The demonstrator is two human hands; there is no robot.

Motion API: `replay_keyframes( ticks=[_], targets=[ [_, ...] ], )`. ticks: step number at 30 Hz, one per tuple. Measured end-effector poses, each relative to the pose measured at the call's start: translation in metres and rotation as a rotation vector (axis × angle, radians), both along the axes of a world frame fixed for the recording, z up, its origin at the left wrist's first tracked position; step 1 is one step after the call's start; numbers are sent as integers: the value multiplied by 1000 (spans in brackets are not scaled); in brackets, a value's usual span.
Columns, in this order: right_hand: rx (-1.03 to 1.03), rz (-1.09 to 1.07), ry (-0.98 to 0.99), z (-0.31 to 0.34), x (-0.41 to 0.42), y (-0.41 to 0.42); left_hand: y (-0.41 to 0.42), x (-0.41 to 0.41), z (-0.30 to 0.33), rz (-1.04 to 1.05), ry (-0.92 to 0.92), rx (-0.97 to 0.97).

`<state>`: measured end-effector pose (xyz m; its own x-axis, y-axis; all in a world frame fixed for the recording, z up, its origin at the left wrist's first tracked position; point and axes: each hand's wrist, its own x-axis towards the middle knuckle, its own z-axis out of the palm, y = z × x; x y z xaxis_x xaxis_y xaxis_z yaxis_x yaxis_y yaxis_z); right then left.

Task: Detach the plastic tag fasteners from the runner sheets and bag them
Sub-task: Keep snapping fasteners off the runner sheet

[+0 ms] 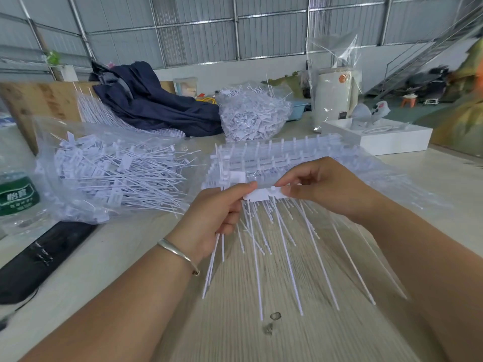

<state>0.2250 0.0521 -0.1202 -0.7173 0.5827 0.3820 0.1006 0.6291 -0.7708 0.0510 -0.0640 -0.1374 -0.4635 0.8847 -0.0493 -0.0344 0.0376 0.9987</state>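
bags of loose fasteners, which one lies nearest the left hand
The flat clear bag just beside the left hand; the heaped bag stands farther back.

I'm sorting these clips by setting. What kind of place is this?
Probably a small factory or warehouse workshop: corrugated metal walls, a metal staircase, and a worktable piled with bags of loose tag fasteners and stacked runner sheets.

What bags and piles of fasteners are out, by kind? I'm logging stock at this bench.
Clear bags of loose fasteners: 2
Runner sheet stacks on the table: 2
Runner sheets held in the hands: 1
Total: 5
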Motion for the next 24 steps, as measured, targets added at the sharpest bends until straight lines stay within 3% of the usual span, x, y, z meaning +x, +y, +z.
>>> replay_keyframes(
  ticks=[8,15,21,24],
  targets=[
    [-109,44,44,-5,1,4,-6,-6,2,-180,-102,49],
    [-332,149,146,-1,2,0,-7,-1,3,-327,-218,113],
    [-410,329,184,-2,-7,-9,-4,10,-7,-481,-325,84],
    [-386,304,169,-2,-8,-10,-3,11,-8,-469,-336,101]
  ],
)
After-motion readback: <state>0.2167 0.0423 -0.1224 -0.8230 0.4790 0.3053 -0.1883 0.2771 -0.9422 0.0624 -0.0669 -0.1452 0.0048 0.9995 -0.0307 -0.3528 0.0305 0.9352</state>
